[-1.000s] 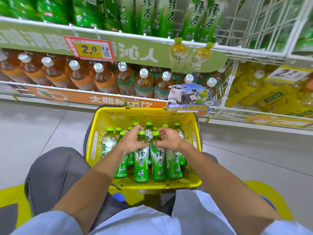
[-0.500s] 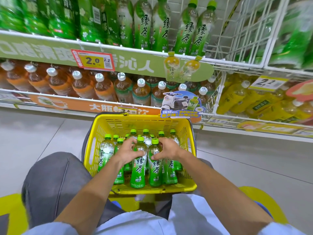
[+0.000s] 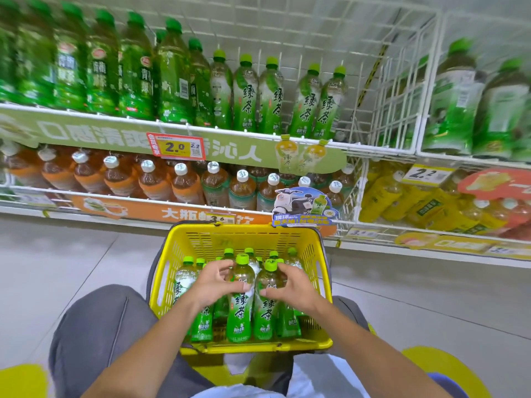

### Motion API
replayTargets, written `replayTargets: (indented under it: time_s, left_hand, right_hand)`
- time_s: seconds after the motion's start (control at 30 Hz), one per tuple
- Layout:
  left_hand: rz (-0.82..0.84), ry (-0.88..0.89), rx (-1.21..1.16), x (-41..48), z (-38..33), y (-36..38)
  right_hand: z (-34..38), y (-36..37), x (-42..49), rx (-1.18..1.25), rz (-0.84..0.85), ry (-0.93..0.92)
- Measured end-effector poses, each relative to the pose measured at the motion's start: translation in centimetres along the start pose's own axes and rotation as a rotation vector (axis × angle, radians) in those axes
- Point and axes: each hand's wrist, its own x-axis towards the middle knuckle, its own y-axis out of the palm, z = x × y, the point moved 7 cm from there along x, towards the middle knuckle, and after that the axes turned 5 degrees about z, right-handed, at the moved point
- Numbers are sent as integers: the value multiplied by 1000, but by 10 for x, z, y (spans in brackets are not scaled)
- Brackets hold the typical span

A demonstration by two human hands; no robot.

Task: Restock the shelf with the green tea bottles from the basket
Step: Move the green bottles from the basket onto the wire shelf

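Left hand [image 3: 214, 282] grips a bottle [image 3: 240, 311] at the shoulder, fingers curled round it, thumb on the front. Right hand [image 3: 294, 287] grips the next bottle [image 3: 265, 314] the same way, thumb on the front. The two held bottles stand upright, touching side by side, at the near middle of the basket [image 3: 201, 242]. Their green caps sit a bit higher than the other caps.

More green tea bottles [image 3: 184, 280] stand upright around and behind them in the yellow basket. The basket sits between the person's knees, grey trousers [image 3: 94, 334] either side, on a pale tiled floor [image 3: 57, 268].

Straight ahead is the shelf [image 3: 373, 147], a white wire rack. On its upper level a short row of matching green tea [image 3: 270, 99] stands upright, darker green bottles to its left, blurred. A red and yellow price tag [image 3: 175, 147] hangs on the front strip below. On the lower level are brown tea bottles [image 3: 152, 179] with white caps. Yellow bottles [image 3: 388, 196] lean in the bay to the right.
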Motion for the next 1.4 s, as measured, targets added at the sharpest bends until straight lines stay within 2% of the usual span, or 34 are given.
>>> replayTargets:
  time_s: [0.3,0.5,0.7,0.8,0.93,1.0,1.2,1.4]
  left_hand:
    - [24,260,165,-49,-139,-20]
    - [-61,507,282,-77,-247,-33]
    - [-111,740,264,-95,-377,-26]
    - [-155,832,260,-90,-434,-23]
    - [-196,856,234,-58,-482,-18]
    - [-216,819,231,-33,-493,-15]
    - [-175,761,284,45,-493,1]
    - [-165,642,355,105,-483,8]
  right_hand:
    - [94,-77,-44,-30,-172,-234]
    - [176,-151,-89,-31,-346,-445]
    - [262,-243,-129,-30,-525,-631]
    - [299,-287,-136,-78,-616,-663]
    - [321,-335,-124,-59,-598,-655]
    - [317,-353,-106,-37,-608,-593]
    - [284,-384,-47,24,-597,-480]
    - [268,-406,2,-68,-599,-356]
